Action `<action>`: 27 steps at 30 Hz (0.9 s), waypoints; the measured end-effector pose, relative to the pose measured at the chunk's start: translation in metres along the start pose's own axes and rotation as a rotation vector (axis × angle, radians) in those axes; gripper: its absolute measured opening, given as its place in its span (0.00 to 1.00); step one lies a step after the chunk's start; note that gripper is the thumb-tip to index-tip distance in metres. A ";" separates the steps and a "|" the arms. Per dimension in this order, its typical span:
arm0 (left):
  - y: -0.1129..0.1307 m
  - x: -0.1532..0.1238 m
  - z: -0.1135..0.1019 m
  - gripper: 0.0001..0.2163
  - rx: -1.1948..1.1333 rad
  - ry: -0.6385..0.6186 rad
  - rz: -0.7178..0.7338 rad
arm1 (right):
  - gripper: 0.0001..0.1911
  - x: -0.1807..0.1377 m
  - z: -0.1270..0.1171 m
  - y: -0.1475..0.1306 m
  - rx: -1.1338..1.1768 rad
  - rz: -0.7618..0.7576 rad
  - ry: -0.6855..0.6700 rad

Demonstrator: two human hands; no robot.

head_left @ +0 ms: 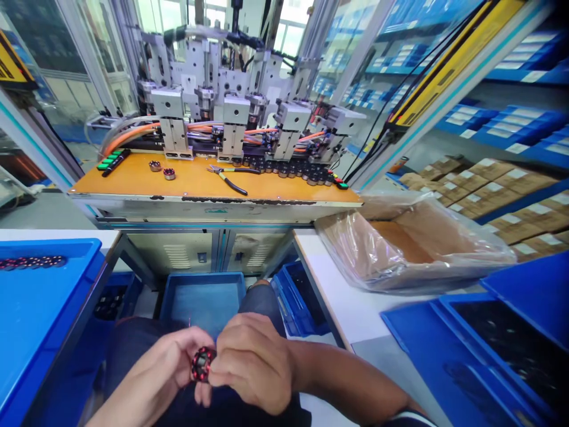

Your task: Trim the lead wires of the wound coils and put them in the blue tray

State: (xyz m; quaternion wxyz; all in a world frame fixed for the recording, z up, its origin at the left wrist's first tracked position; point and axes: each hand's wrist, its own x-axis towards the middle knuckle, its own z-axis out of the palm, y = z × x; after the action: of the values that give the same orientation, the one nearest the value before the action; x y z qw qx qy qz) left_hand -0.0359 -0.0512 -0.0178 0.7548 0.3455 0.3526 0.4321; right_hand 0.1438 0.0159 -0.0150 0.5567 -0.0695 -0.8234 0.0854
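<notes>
Over my lap, my left hand (171, 362) holds a small round motor stator (202, 363) with red wire windings on a black core. Its thumb and fingers close around the left side of the ring. My right hand (253, 362) is closed, and its fingertips pinch at the right edge of the same stator. Whether they grip the ring itself or a fine wire end on it is hidden by the fingers. A thin reddish wire seems to stick up beside my left fingers.
Ahead stands a multi-station machine on an orange bench top (195, 190). On it lie two stators (169, 174), cutting pliers (229, 178) and a row of black round parts (293, 171). A blue tray (40, 314) is at left, a plastic-lined carton (413, 237) at right.
</notes>
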 end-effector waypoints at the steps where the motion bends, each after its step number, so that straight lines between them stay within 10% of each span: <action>1: 0.002 0.001 0.001 0.24 0.031 -0.035 -0.038 | 0.13 0.001 -0.001 0.001 -0.019 -0.023 -0.013; 11: -0.003 -0.003 0.014 0.12 0.155 0.498 0.237 | 0.10 0.004 -0.006 0.003 -0.131 0.148 -0.040; 16: -0.007 0.001 0.002 0.16 -0.130 0.343 0.330 | 0.11 0.009 -0.007 0.005 -0.078 0.113 -0.051; 22: -0.010 0.015 0.003 0.22 -0.057 -0.028 0.064 | 0.10 0.014 -0.014 0.009 -0.035 -0.036 -0.098; 27: -0.005 0.011 0.015 0.14 0.075 0.161 0.120 | 0.08 0.013 -0.021 0.006 -0.088 0.008 -0.167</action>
State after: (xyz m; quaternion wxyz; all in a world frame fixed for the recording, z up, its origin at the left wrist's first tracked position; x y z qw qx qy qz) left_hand -0.0171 -0.0469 -0.0163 0.6831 0.3583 0.4068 0.4894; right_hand 0.1590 0.0261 0.0034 0.4821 -0.0899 -0.8696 0.0572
